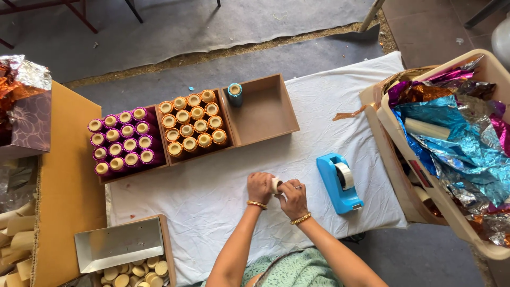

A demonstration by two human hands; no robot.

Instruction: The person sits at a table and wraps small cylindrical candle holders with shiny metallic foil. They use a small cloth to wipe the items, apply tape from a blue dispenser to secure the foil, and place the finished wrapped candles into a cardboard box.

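Near the front edge of the table (223, 212), the left hand (259, 187) and right hand (292, 197) met, fingers clamped together on a small cream tube (275, 184), largely hidden between them. Bare white cloth lay open on both sides. A blue tape dispenser (339, 182) stood just right. Farther off sat the box of purple tubes (123, 142), the box of orange tubes (192, 125) and an open box (264, 110) holding one blue tube (234, 94).

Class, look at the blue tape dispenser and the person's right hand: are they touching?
Apart. The head view shows bare white cloth between the right hand and the blue tape dispenser.
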